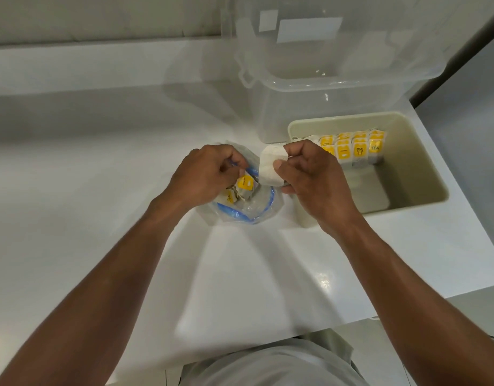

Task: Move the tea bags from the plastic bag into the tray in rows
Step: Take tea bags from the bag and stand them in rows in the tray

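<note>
Head view: my right hand (310,179) pinches a tea bag (269,168) just above the plastic bag (258,208), beside the tray (420,162) — my left hand (209,174) curls at the bag's mouth, hold unclear. Other tea bags (357,149) stand in rows at the tray's far end.

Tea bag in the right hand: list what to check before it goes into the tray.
1. Right hand pinches the tea bag: ok.
2. Tray has bare floor in front of the rows: ok.
3. Rows stand upright, yellow tags up: ok.
4. Tea bag's string free of the plastic bag: cannot tell.
5. Left hand steadies the plastic bag: cannot tell; its fingers curl at the mouth, but what they pinch is hidden.
</note>
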The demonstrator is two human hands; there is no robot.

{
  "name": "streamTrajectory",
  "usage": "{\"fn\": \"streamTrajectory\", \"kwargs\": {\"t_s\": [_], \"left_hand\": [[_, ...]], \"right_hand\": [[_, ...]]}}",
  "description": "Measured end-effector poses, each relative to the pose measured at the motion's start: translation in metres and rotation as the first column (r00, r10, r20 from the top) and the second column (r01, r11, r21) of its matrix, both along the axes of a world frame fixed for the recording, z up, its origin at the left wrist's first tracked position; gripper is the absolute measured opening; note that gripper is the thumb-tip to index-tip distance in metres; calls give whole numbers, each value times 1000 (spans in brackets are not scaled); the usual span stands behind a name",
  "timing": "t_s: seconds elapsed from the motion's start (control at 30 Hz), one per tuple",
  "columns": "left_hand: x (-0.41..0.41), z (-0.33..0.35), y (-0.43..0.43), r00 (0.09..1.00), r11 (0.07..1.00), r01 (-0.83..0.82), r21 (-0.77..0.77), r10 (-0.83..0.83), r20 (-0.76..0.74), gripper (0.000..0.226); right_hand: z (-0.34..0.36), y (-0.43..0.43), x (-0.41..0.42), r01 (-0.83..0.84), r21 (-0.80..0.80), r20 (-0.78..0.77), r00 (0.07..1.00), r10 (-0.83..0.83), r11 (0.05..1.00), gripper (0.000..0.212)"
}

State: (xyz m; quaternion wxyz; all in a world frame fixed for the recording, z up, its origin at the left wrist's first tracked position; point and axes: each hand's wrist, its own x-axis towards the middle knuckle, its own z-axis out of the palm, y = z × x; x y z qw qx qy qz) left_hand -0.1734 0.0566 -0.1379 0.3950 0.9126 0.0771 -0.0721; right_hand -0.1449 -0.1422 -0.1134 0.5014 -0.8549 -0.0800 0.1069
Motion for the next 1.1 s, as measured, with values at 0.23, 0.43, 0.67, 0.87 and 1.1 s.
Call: {"fn": "streamTrajectory", "kwargs": {"t_s": [0.23, 0.43, 0.67, 0.87, 1.1], "left_hand": [[-7, 11, 2, 998, 992, 48, -118, -52, -37, 24], [-3, 25, 6, 994, 992, 103, -76, -100, 33, 33], [-2, 34, 11, 997, 913, 73, -401, -51, 64, 27], [0, 21, 15, 1000, 882, 11, -471, 4, 31, 26], [-4, 17, 1, 1000, 807, 25, -589, -22, 13, 12]], "right_hand": [[2, 1, -3, 6, -56, 5, 1000, -6, 998, 20], [7, -1, -2, -49, -33, -27, 999, 48, 998, 5], [8, 4, -5, -40, -7, -95, 995, 39, 999, 25], [2, 0, -3, -105, -113, -41, 994, 101, 988, 34], [5, -5, -2, -97, -68, -47, 995, 93, 993, 23]]}}
